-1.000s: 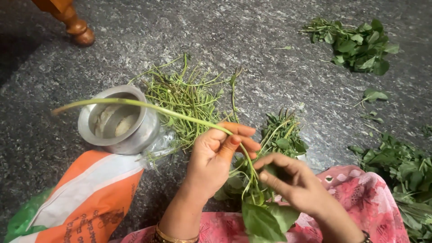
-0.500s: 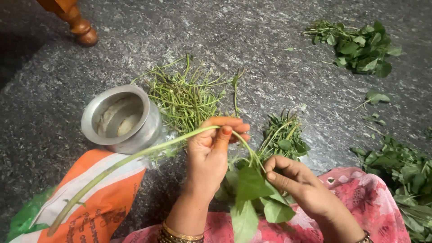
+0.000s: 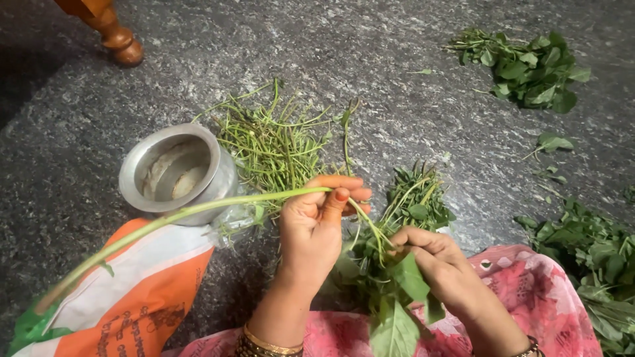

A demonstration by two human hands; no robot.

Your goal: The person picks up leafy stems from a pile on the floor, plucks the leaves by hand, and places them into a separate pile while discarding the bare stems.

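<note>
The speckled grey stone floor (image 3: 397, 79) bears a steel pot (image 3: 177, 173), stripped stems (image 3: 274, 142) and leaf heaps (image 3: 526, 66).

- One camera only, worn on the person's head, facing steeply down at the speckled grey floor (image 3: 397, 86).
- It sits close: the left hand (image 3: 314, 228) and right hand (image 3: 440, 264) fill the lower middle of the view.
- The wooden furniture leg (image 3: 112, 30) marks the far top-left corner.

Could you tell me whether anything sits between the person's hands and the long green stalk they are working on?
Nothing visible does. The left hand already pinches the long green stalk directly, and the right hand grips its leaves lower down, with no other thing between either hand and the plant.
</note>
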